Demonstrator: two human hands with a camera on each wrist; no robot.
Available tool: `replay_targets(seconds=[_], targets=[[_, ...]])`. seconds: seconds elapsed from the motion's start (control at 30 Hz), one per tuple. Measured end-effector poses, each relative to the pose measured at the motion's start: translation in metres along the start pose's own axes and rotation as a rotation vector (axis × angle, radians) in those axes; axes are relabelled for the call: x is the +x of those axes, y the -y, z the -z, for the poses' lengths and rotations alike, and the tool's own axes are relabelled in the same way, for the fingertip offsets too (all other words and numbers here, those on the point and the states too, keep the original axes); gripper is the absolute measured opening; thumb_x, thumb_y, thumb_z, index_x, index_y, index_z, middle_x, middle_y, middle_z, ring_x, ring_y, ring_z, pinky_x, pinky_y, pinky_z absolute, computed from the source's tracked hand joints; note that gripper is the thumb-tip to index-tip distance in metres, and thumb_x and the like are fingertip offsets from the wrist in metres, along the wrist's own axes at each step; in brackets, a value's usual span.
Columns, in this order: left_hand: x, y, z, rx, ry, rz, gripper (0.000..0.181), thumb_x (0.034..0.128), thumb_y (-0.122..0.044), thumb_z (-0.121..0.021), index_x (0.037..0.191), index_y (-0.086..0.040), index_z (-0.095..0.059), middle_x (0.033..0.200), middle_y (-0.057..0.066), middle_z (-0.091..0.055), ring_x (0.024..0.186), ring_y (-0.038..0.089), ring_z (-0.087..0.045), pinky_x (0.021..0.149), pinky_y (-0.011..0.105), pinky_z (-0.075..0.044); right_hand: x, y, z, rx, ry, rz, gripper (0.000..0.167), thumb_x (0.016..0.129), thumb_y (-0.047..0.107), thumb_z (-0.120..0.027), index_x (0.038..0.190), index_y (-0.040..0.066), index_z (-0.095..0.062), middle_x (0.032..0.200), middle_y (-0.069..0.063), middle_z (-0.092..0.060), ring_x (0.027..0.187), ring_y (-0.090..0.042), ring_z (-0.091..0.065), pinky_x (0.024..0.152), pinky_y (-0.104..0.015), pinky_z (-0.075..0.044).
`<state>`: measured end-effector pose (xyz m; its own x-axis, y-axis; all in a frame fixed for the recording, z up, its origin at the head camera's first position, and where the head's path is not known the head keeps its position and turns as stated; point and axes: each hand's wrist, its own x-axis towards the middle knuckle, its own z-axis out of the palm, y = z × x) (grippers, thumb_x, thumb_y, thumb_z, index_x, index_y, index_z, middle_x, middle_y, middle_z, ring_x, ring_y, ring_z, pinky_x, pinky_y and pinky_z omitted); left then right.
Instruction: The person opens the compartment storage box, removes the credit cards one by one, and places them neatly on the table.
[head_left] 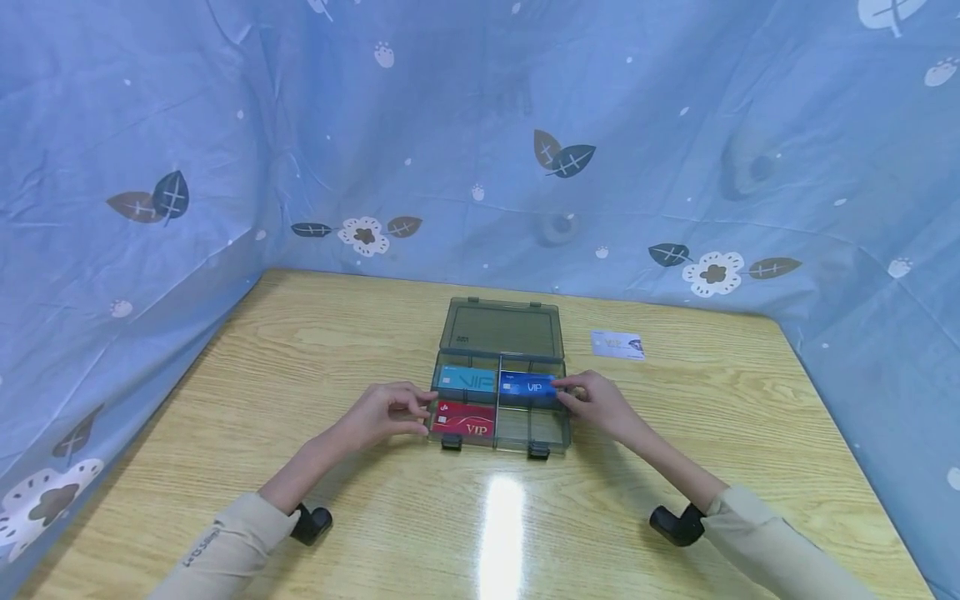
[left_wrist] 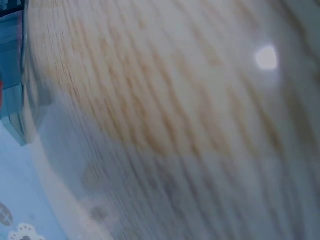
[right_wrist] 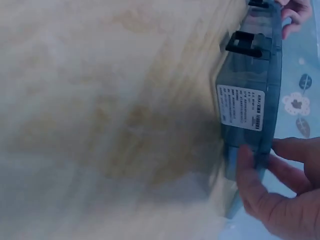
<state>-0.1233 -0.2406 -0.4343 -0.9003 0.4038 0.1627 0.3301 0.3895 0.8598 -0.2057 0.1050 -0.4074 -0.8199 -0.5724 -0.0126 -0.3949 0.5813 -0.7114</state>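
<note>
A clear grey plastic storage box (head_left: 497, 425) lies with its lid (head_left: 501, 327) open toward the back. In its compartments are a light blue VIP card (head_left: 467, 379), a red VIP card (head_left: 463, 419) and a dark blue VIP card (head_left: 525, 384). My left hand (head_left: 386, 412) holds the box's left edge beside the red card. Over the right rim reaches my right hand (head_left: 600, 406), its fingertips pinching the right end of the dark blue card. In the right wrist view, the right fingers (right_wrist: 257, 192) overlap the box's side wall. The left hand is out of the left wrist view.
A white VIP card (head_left: 617, 344) lies on the wooden table (head_left: 360, 325), behind and right of the box. Two black latches (head_left: 538, 451) stick out from the box's front. Blue patterned cloth (head_left: 480, 150) surrounds the table's back and sides.
</note>
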Motion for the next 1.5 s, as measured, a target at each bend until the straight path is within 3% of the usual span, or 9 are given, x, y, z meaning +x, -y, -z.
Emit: replay_targets(seconds=[0.17, 0.3, 0.47, 0.53, 0.63, 0.77, 1.03, 1.27, 1.5], targets=[[0.0, 0.0, 0.001, -0.009, 0.003, 0.014, 0.012, 0.0755, -0.003, -0.078, 0.082, -0.002, -0.068, 0.116, 0.024, -0.063, 0.094, 0.027, -0.069, 0.082, 0.027, -0.057, 0.01, 0.007, 0.0, -0.184, -0.006, 0.044, 0.02, 0.095, 0.008, -0.059, 0.102, -0.008, -0.069, 0.076, -0.01, -0.065, 0.053, -0.01, -0.041, 0.049, -0.024, -0.038], [0.0, -0.002, 0.001, -0.018, 0.006, 0.038, 0.012, 0.0755, -0.003, -0.078, 0.081, -0.003, -0.067, 0.117, 0.023, -0.063, 0.095, 0.026, -0.068, 0.083, 0.026, -0.057, 0.016, 0.014, 0.0, -0.24, 0.069, -0.025, 0.025, 0.098, 0.01, -0.055, 0.099, -0.012, -0.067, 0.052, 0.001, -0.042, 0.046, -0.01, -0.032, 0.047, -0.023, -0.033], [0.001, -0.002, 0.0, -0.01, 0.005, 0.021, 0.012, 0.0753, -0.003, -0.078, 0.081, -0.001, -0.068, 0.116, 0.023, -0.063, 0.095, 0.026, -0.069, 0.083, 0.026, -0.057, 0.022, 0.032, -0.002, -0.419, 0.228, -0.141, 0.033, 0.101, 0.011, -0.046, 0.073, -0.002, -0.055, 0.066, -0.011, -0.052, 0.083, -0.033, -0.056, 0.069, -0.039, -0.051], [0.001, -0.002, -0.002, 0.008, 0.003, 0.007, 0.013, 0.0751, -0.004, -0.079, 0.082, -0.001, -0.068, 0.116, 0.022, -0.064, 0.093, 0.024, -0.069, 0.082, 0.025, -0.057, 0.024, 0.035, -0.004, -0.452, 0.27, -0.174, 0.037, 0.103, 0.011, -0.042, 0.069, 0.0, -0.051, 0.084, -0.022, -0.061, 0.109, -0.047, -0.05, 0.085, -0.049, -0.051], [0.001, -0.002, -0.003, 0.03, 0.004, -0.015, 0.013, 0.0752, -0.005, -0.079, 0.083, -0.001, -0.068, 0.115, 0.022, -0.064, 0.092, 0.022, -0.069, 0.081, 0.025, -0.058, 0.025, 0.034, -0.008, -0.43, 0.29, -0.207, 0.041, 0.104, 0.013, -0.037, 0.067, 0.001, -0.05, 0.088, -0.025, -0.06, 0.115, -0.049, -0.044, 0.092, -0.053, -0.048], [0.001, -0.003, -0.003, 0.043, 0.005, -0.009, 0.013, 0.0752, -0.005, -0.079, 0.082, -0.002, -0.069, 0.116, 0.021, -0.065, 0.092, 0.02, -0.069, 0.081, 0.024, -0.057, 0.024, 0.03, -0.013, -0.362, 0.236, -0.226, 0.044, 0.104, 0.014, -0.038, 0.062, 0.004, -0.046, 0.069, -0.016, -0.051, 0.099, -0.042, -0.046, 0.083, -0.05, -0.047], [0.0, -0.003, 0.0, 0.043, 0.007, 0.01, 0.012, 0.0753, -0.005, -0.079, 0.082, -0.002, -0.068, 0.117, 0.021, -0.064, 0.093, 0.021, -0.069, 0.082, 0.024, -0.057, 0.025, 0.025, -0.018, -0.146, 0.104, -0.312, 0.034, 0.099, 0.016, -0.049, 0.101, -0.017, -0.052, 0.133, -0.047, -0.027, 0.127, -0.057, -0.026, 0.102, -0.062, -0.037], [0.0, -0.001, 0.0, 0.034, 0.002, 0.013, 0.013, 0.0747, -0.004, -0.079, 0.082, -0.002, -0.068, 0.116, 0.02, -0.065, 0.093, 0.022, -0.069, 0.082, 0.024, -0.057, 0.026, 0.024, -0.022, -0.04, -0.002, -0.323, 0.038, 0.094, 0.015, -0.055, 0.109, -0.02, -0.052, 0.14, -0.043, -0.021, 0.129, -0.057, -0.02, 0.107, -0.064, -0.028], [0.0, -0.002, 0.0, 0.002, 0.005, 0.017, 0.013, 0.075, -0.001, -0.078, 0.081, -0.002, -0.067, 0.117, 0.024, -0.063, 0.094, 0.027, -0.069, 0.082, 0.027, -0.058, 0.017, 0.026, -0.026, -0.103, -0.143, -0.16, 0.043, 0.091, 0.007, -0.06, 0.12, -0.022, -0.048, 0.138, -0.041, -0.027, 0.131, -0.051, -0.014, 0.106, -0.062, -0.024]])
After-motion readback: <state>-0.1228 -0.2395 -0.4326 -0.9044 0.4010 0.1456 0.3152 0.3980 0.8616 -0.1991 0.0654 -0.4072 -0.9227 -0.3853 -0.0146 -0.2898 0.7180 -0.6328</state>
